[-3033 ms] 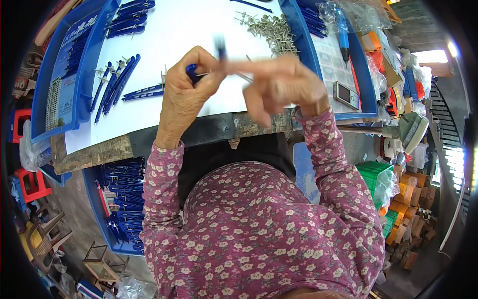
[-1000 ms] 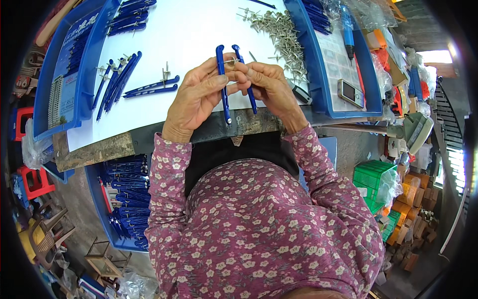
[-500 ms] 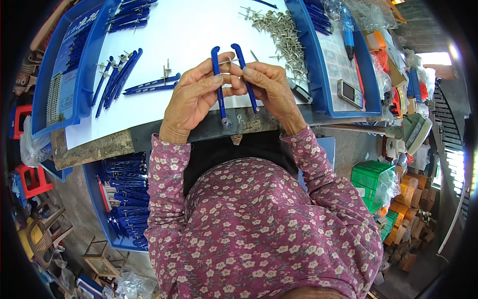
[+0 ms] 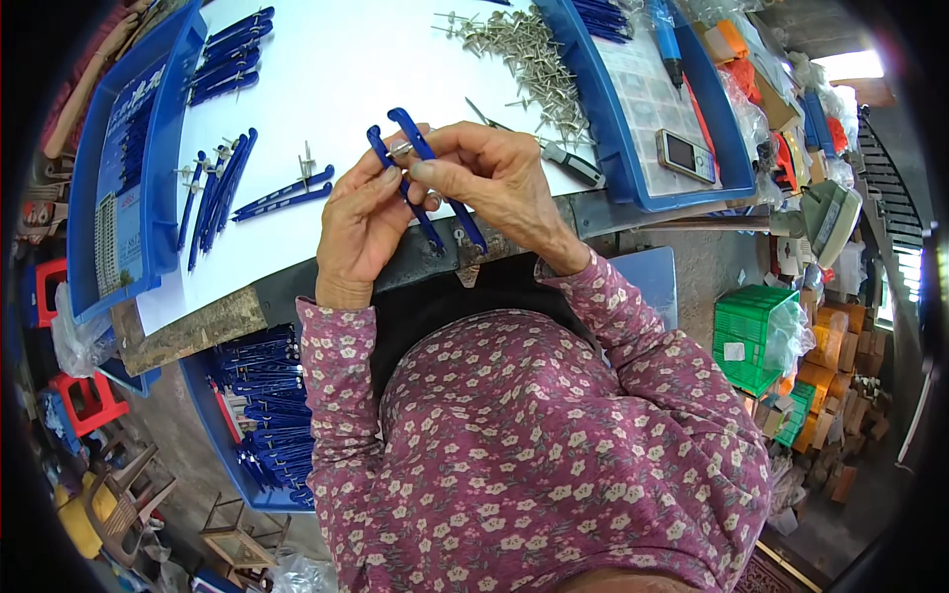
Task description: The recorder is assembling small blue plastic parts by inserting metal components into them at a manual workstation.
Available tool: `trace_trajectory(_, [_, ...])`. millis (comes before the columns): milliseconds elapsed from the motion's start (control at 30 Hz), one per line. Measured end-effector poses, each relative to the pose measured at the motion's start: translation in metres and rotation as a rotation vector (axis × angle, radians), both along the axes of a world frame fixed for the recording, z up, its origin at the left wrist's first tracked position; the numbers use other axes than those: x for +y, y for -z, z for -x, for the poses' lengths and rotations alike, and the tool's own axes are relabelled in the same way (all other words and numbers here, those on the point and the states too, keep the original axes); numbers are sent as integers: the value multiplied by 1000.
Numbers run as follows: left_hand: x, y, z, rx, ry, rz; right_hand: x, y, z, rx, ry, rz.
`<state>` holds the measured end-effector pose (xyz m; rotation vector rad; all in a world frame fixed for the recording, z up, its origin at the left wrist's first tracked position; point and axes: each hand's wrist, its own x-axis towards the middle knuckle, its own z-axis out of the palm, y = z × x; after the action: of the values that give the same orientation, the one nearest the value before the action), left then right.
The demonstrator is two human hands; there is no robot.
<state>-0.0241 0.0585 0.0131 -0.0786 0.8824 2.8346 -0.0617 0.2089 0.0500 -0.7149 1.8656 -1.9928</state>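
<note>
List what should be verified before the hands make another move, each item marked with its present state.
1. Left hand gripping the left blue strip: ok.
2. Right hand gripping the right blue strip: ok.
3. Metal pin bridging the two strips near their upper ends: ok.
4. Pin fully seated in both strips: cannot tell; too small, and fingers crowd it.
5. Knife well away from the right hand: not ok; in this view it lies just beyond the knuckles.
6. Spare pins on the table: ok, heaped beside the right tray.
</note>
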Motion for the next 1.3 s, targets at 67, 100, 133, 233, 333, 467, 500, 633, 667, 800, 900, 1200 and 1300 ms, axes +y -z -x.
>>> trace_trajectory(67, [-1,3,-2,8,5,5,1,-1,0,20,-5,-16])
trace_trajectory(100, [-1,4,-2,18,7,7,2,-1,0,42,-14,-34])
trace_trajectory(133, [-1,4,-2,16,9,9,3,-1,0,40,-12,-33])
trace_trajectory(233, [0,3,0,40,40,-14,5,-1,0,28,-10,-31])
trace_trajectory(333, [0,4,0,14,20,1,5,4,1,15,-1,-21])
trace_trajectory(467, [1,2,-1,24,23,19,5,6,1,-7,6,12])
trace_trajectory(500, [1,1,-1,38,28,31,5,6,1,-16,14,18])
trace_trajectory(633, [0,4,-2,70,66,-20,7,0,-1,-27,21,9])
trace_trajectory(667, [0,2,-2,63,64,-14,7,-1,-1,-19,24,8])
trace_trajectory(800, [-1,4,-2,63,73,-13,9,0,0,2,19,-7])
trace_trajectory(900, [1,4,-1,65,75,3,9,6,1,-15,12,33])
trace_trajectory(1200, [0,5,-1,69,100,-6,10,0,1,-28,15,1])
trace_trajectory(1300, [1,2,-4,80,85,32,9,2,0,-13,51,3])
